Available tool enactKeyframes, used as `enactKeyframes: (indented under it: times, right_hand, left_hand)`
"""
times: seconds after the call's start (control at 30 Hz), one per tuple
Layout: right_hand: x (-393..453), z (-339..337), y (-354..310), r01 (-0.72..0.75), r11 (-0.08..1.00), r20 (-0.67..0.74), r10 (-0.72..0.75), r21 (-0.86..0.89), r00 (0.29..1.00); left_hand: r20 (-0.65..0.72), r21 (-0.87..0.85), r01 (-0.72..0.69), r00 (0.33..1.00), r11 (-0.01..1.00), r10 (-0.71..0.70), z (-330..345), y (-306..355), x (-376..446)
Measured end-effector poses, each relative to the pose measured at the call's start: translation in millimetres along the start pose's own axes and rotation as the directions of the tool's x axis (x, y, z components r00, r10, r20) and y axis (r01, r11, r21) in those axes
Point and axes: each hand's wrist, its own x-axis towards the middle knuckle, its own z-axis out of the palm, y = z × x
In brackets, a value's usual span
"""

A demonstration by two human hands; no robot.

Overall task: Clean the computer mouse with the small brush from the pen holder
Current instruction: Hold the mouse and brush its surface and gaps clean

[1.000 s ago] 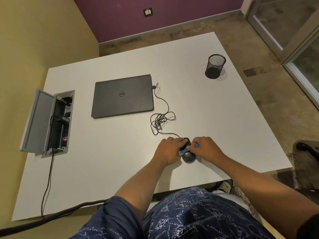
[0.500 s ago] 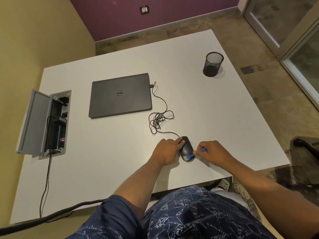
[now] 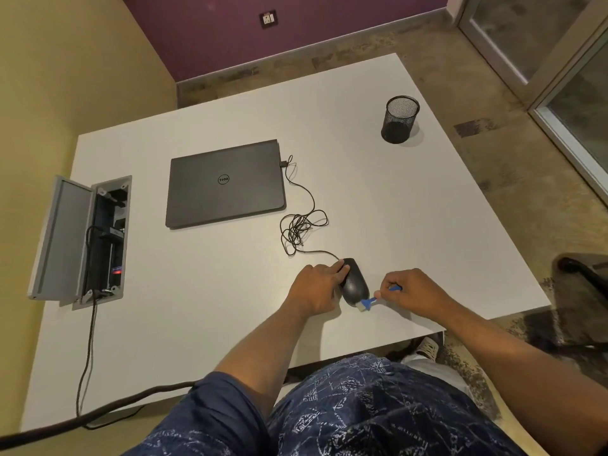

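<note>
A black wired computer mouse (image 3: 354, 283) lies near the front edge of the white table (image 3: 204, 307). My left hand (image 3: 317, 287) grips the mouse from its left side, fingers on its far end. My right hand (image 3: 413, 289) pinches a small blue brush (image 3: 370, 302) whose pale bristle head touches the mouse's near right end. The black mesh pen holder (image 3: 399, 119) stands at the far right of the table and looks to hold nothing.
A closed dark laptop (image 3: 225, 184) lies at the table's middle left, with the mouse cable (image 3: 301, 225) coiled beside it. An open grey cable box (image 3: 82, 240) sits at the left edge. A chair (image 3: 582, 278) stands off to the right.
My right hand has drawn the brush from the top of the mouse down to its near right end and moved away to the right. My left hand stays on the mouse.
</note>
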Motion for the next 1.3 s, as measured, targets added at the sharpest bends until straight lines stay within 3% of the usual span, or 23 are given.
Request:
enactKeyframes:
  times: [0.13, 0.27, 0.37, 0.53, 0.8, 1.0, 1.13, 1.3]
  right_hand:
    - [0.1, 6.0, -3.6, -0.002, 0.997, -0.097, 0.009, 0.078, 0.995]
    - [3.6, 23.2, -19.0, 0.004, 0.998, -0.085, -0.009, -0.057, 0.996]
    - [6.4, 25.1, -24.6, 0.000, 1.000, -0.144, -0.004, -0.028, 0.990]
    - [1.5, 13.6, -15.6, -0.027, 0.997, -0.035, 0.025, -0.072, 0.999]
    - [-7.2, 10.8, 3.8, -0.064, 0.985, -0.129, 0.085, 0.158, 0.988]
    - [-7.9, 11.2, 9.4, -0.074, 0.997, -0.031, 0.074, 0.001, 0.997]
    - [-9.0, -0.1, 19.1, -0.067, 0.992, -0.118, 0.080, 0.112, 0.990]
    - [-6.8, 2.1, 19.8, -0.058, 0.990, -0.103, 0.071, 0.128, 0.992]
  left_hand:
    - [-0.003, -0.017, 0.007, 1.000, 1.000, -0.007, -0.7, 1.1, 0.7]
    - [-0.008, -0.044, 0.021, 1.000, 0.999, -0.022, -1.4, 0.4, 0.9]
    - [-0.017, -0.051, 0.019, 1.000, 0.999, -0.020, -1.4, 0.0, 0.3]
    - [-0.021, -0.055, 0.012, 1.000, 0.998, -0.013, -0.9, -0.6, -1.2]
    - [-0.041, -0.084, 0.025, 0.999, 0.996, -0.028, 0.8, -0.1, 0.1]
    - [-0.088, -0.154, 0.041, 0.995, 0.987, -0.055, -1.4, 4.9, 2.6]
    - [-0.094, -0.174, 0.055, 0.993, 0.983, -0.072, -1.2, 8.9, 5.3]
    - [-0.109, -0.163, 0.069, 0.990, 0.984, -0.087, 0.3, 12.0, 9.5]
